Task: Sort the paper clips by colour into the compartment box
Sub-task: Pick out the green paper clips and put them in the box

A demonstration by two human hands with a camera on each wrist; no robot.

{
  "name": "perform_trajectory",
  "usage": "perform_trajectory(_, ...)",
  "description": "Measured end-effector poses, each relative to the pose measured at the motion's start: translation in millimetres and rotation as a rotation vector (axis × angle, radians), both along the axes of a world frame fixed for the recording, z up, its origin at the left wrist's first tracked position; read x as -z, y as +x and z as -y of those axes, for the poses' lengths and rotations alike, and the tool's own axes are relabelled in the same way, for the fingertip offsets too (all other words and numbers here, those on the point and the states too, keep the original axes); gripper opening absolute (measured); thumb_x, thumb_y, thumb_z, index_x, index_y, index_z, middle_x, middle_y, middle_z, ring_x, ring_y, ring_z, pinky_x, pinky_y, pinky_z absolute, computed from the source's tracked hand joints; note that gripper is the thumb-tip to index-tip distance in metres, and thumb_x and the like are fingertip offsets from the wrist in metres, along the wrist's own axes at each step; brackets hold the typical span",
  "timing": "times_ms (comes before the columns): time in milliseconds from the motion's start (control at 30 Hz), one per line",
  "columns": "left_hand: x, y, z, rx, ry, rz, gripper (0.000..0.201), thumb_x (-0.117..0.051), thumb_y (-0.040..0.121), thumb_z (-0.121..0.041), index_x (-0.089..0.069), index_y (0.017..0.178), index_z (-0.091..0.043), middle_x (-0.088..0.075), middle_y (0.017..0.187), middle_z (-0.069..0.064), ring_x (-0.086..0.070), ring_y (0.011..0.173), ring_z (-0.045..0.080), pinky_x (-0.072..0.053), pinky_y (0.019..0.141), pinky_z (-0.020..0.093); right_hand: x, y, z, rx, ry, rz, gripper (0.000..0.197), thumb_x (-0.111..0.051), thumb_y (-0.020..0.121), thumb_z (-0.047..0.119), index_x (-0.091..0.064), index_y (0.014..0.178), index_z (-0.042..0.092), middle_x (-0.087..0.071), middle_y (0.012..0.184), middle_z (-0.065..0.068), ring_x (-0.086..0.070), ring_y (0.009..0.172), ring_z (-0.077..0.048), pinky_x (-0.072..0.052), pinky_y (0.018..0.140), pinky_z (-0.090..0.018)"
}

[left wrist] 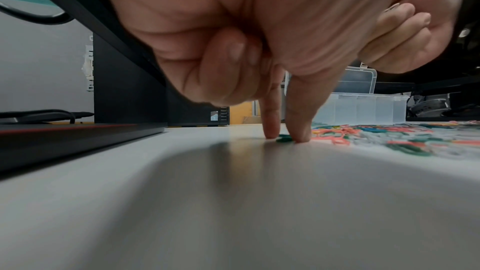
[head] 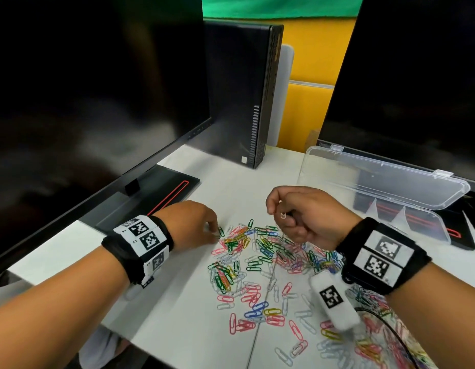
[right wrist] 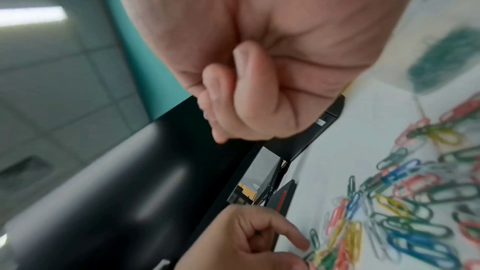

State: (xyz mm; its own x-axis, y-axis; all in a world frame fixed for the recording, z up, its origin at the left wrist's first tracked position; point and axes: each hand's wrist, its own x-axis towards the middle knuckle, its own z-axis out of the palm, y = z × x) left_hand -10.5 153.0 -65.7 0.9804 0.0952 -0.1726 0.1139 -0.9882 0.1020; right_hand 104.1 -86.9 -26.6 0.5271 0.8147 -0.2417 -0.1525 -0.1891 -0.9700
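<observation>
Both wrists w/ marker bands sat lowest in the head view. Left hand (head: 193, 225) was down at the near-left edge of the paper clips (head: 260, 251); its thumb & forefinger tips touched the white desk (head: 71, 251) either side of a green clip (left wrist: 285, 139), pinching it, other fingers curled in. Right hand (head: 303, 214) hovered above the pile, curled into a loose fist, w/ a small white clip (head: 283, 215) poking out between thumb & fingers. Compartment box (head: 385, 209) stood open at far right, lid up.

Progress, my guess: barely begun. Nearly all clips lay mixed on the desk & no sorted clip showed in the box.

Hard to tell: box compartments mostly hidden behind the right hand & clear walls. Right wrist view was blurred, so whether more clips sat inside that fist, can't say.
</observation>
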Motion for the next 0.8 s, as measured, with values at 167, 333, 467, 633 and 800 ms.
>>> perform_trajectory(167,-1,0,5,0.015,0.046,-0.067,0.016,-0.054,0.093,-0.042,-0.066,0.094,-0.031,-0.066,0.091,-0.012,-0.06,0.082,0.013,-0.054,0.078,0.033,13,-4,-7,-0.101,-0.117,-0.132,0.023,-0.039,0.089,-0.002,-0.062,0.093,0.002,-0.05,0.069,-0.01,-0.045,0.051,-0.018,-0.032,0.04,-0.022)
perform_trajectory(333,-5,0,9,-0.053,0.098,-0.077,0.032,-0.037,0.097,-0.039,-0.057,0.088,-0.016,-0.06,0.082,0.0,-0.058,0.076,0.021,-0.045,0.065,0.032,16,-17,-17,-0.204,-0.436,0.512,0.019,-0.069,0.09,0.026,-0.066,0.074,0.014,-0.051,0.057,0.01,-0.041,0.046,-0.005,-0.031,0.046,-0.023)
perform_trajectory(467,-4,5,8,-0.064,0.091,0.031,0.043,-0.028,0.105,-0.041,-0.052,0.082,-0.014,-0.052,0.071,-0.002,-0.054,0.073,0.023,-0.039,0.067,0.032,15,-32,-16,-0.341,-0.592,1.111,0.013,-0.069,0.087,0.039,-0.072,0.084,0.026,-0.06,0.075,0.015,-0.053,0.067,-0.001,-0.038,0.058,-0.019)
perform_trajectory(633,6,7,-1,-0.093,-0.039,0.104,0.016,-0.04,0.104,-0.021,-0.052,0.114,-0.021,-0.065,0.102,-0.01,-0.059,0.083,0.016,-0.048,0.072,0.032,30,-42,-17,-0.419,-0.671,1.213,0.015,-0.065,0.088,0.038,-0.071,0.095,0.026,-0.07,0.094,0.008,-0.062,0.085,-0.013,-0.05,0.073,-0.028)
perform_trajectory(800,6,4,-2,0.004,-0.044,0.003,0.029,-0.037,0.104,-0.027,-0.059,0.123,-0.033,-0.065,0.122,-0.007,-0.061,0.106,0.016,-0.05,0.095,0.036,31,-44,-16,-0.418,-0.644,1.175,0.012,-0.065,0.088,0.034,-0.068,0.097,0.027,-0.067,0.097,0.01,-0.057,0.084,-0.011,-0.044,0.07,-0.027)
